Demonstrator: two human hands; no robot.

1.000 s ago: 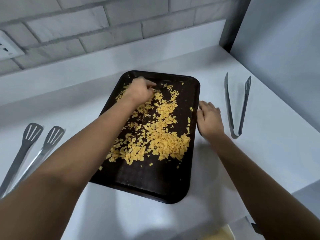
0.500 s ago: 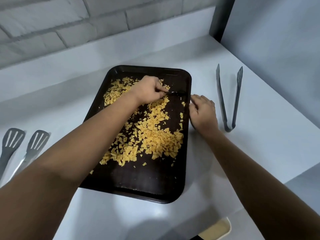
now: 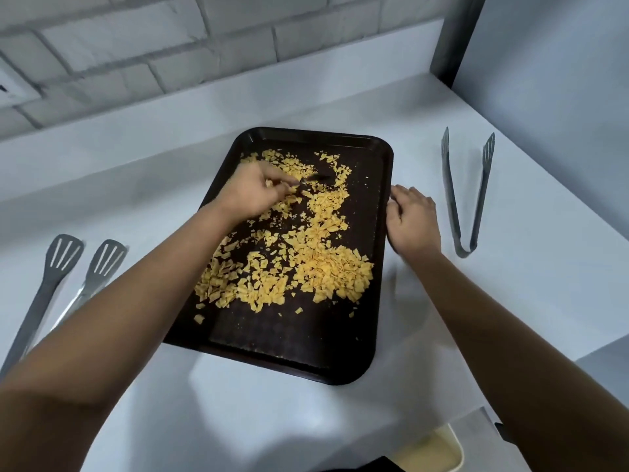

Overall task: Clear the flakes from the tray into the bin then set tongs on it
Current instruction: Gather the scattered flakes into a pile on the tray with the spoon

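Note:
A dark brown tray point(image 3: 292, 349) lies on the white counter, strewn with yellow flakes point(image 3: 320, 267) that pile thickest toward its right side. My left hand point(image 3: 252, 192) hovers over the far half of the tray, fingers pinched on a thin dark tool point(image 3: 315, 178) that touches the flakes. My right hand point(image 3: 413, 219) rests on the counter, its fingers curled on the tray's right rim. Grey tongs point(image 3: 466, 195) lie open on the counter just right of that hand. The bin point(image 3: 432, 453), cream with yellowish contents, shows below the counter's front edge.
A second pair of slotted tongs point(image 3: 58, 277) lies at the left of the counter. A grey brick wall point(image 3: 204, 49) rises behind, and a plain wall panel point(image 3: 551, 80) closes the right side. The counter's front right corner ends near the bin.
My left hand has drawn back from the tray's far end toward its middle, dragging the dark tool through the flakes. The right hand stays on the rim.

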